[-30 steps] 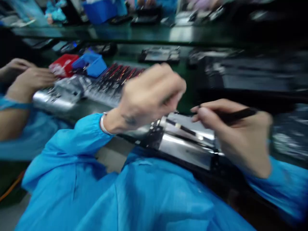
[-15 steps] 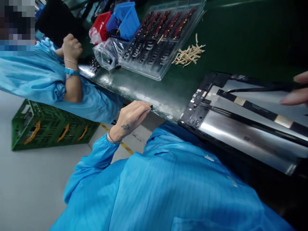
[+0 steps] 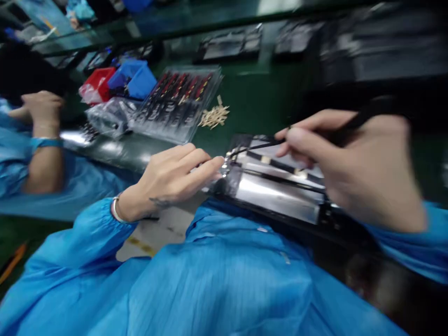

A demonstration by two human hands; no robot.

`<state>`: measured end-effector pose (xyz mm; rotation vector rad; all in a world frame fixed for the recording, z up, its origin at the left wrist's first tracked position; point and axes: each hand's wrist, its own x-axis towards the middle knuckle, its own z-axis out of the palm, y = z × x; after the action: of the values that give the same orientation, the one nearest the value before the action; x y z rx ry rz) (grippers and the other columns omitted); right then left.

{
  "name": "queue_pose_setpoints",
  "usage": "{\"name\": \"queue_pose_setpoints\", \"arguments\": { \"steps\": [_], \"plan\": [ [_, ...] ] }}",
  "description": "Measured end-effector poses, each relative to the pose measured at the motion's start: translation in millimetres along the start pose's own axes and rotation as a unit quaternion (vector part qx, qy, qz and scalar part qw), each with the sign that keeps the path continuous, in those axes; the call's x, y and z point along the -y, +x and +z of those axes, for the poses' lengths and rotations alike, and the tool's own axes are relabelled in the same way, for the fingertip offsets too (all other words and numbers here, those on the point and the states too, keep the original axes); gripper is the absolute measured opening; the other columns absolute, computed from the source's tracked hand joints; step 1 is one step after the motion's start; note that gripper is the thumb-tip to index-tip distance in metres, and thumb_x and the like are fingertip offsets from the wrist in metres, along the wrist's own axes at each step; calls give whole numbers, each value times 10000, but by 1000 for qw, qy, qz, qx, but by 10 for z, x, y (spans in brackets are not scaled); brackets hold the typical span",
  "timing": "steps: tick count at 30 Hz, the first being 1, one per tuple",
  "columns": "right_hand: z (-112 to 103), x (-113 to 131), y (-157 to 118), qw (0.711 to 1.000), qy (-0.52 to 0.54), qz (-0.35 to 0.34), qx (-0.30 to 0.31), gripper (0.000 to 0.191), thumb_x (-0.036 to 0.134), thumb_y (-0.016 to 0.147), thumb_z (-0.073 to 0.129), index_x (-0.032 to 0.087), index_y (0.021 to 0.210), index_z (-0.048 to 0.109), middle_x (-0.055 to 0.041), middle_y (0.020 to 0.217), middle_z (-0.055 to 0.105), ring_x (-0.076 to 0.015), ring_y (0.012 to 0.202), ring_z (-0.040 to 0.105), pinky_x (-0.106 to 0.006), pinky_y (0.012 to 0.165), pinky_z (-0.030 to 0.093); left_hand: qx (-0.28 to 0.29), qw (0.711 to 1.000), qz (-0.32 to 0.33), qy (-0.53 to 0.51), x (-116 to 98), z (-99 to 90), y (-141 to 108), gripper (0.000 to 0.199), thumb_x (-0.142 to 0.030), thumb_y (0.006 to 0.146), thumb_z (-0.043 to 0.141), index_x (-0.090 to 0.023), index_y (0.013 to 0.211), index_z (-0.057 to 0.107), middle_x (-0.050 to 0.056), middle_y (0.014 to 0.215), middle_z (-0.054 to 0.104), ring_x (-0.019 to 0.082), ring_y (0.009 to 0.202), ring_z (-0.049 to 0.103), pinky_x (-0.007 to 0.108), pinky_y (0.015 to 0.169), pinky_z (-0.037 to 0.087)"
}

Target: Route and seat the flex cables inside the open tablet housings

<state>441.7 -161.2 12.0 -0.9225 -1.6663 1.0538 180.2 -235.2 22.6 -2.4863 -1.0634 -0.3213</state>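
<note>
An opened flat device (image 3: 280, 193) with silver panels and black strips lies at the table's front edge. My left hand (image 3: 175, 175) is at its left end, thumb and fingers pinched together near the corner; what they hold, if anything, is hidden. My right hand (image 3: 364, 163) is over the device's right part, its fingers closed on a thin black tool (image 3: 261, 146) like tweezers. The tool's tip points left, close to my left fingertips. Blur hides whether the tip touches the device.
Behind the device lie a pile of pale strips (image 3: 214, 114) and a clear tray of small parts (image 3: 171, 109). Further left are a plastic bag (image 3: 112, 116), a blue bin (image 3: 140, 81) and a red bin (image 3: 100, 84). Another person's arm (image 3: 45, 154) rests at far left.
The view has shifted, showing more of the table's back. My left hand has come to the device's left corner. My right hand has come fully into view with the black tool over the device.
</note>
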Motion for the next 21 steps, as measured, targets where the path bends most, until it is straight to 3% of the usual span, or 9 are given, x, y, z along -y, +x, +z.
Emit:
{"name": "queue_pose_setpoints", "arguments": {
  "steps": [3, 6, 9, 14, 16, 18, 19, 21],
  "plan": [
    [28, 36, 24, 999, 41, 15, -14, 127, 251, 887, 697, 175, 798, 747, -15, 687, 702, -91, 535, 479, -268, 501, 383, -110, 986, 70, 103, -35, 62, 562, 257, -385, 1011, 551, -206, 861, 660, -4, 589, 528, 142, 547, 504, 313, 494, 320],
    [0, 19, 47, 996, 81, 21, -35, 136, 270, 877, 697, 171, 793, 735, -2, 647, 668, -87, 537, 453, -256, 498, 364, -181, 961, 105, 180, -100, 125, 909, 372, -349, 1005, 562, -204, 663, 545, -12, 531, 424, 142, 522, 435, 315, 482, 284],
    [-7, 32, 53, 994, 103, 23, -43, 160, 277, 871, 700, 162, 761, 721, -1, 639, 653, -82, 541, 448, -250, 499, 353, -208, 951, 92, 208, -128, 152, 1028, 382, -258, 990, 575, -203, 625, 477, -13, 531, 418, 147, 525, 420, 316, 486, 281],
    [9, 46, 38, 992, 121, 19, -36, 223, 337, 886, 700, 156, 757, 709, -8, 651, 643, -85, 551, 451, -254, 514, 360, -195, 960, 70, 190, -102, 151, 1016, 359, -174, 970, 575, -191, 624, 481, -16, 522, 439, 139, 518, 398, 311, 499, 274],
    [0, 25, 44, 991, 129, 5, -33, 305, 433, 928, 653, 163, 800, 711, -2, 645, 618, -93, 571, 472, -259, 548, 390, -186, 970, 58, 144, -69, 165, 997, 326, -167, 967, 578, -183, 646, 524, -17, 536, 472, 132, 528, 414, 303, 505, 285],
    [-21, -7, 66, 994, 104, -15, -30, 373, 508, 949, 610, 170, 830, 714, -3, 670, 608, -104, 621, 506, -264, 598, 419, -185, 982, 10, 26, -31, 184, 977, 261, -194, 973, 592, -173, 713, 589, -27, 562, 508, 110, 539, 440, 274, 510, 306],
    [-34, -23, 81, 996, 80, -26, -26, 377, 523, 941, 617, 173, 848, 720, -8, 700, 618, -110, 651, 521, -266, 619, 426, -185, 980, -25, -61, -13, 195, 968, 232, -222, 977, 602, -171, 751, 616, -36, 569, 514, 95, 533, 440, 255, 506, 312],
    [-58, -53, 116, 999, 32, -40, -4, 347, 521, 904, 672, 180, 885, 736, -15, 766, 646, -119, 680, 535, -270, 630, 431, -185, 949, -100, -236, 15, 218, 955, 206, -296, 973, 634, -172, 810, 658, -45, 583, 533, 73, 513, 423, 225, 487, 315]
  ]
}}
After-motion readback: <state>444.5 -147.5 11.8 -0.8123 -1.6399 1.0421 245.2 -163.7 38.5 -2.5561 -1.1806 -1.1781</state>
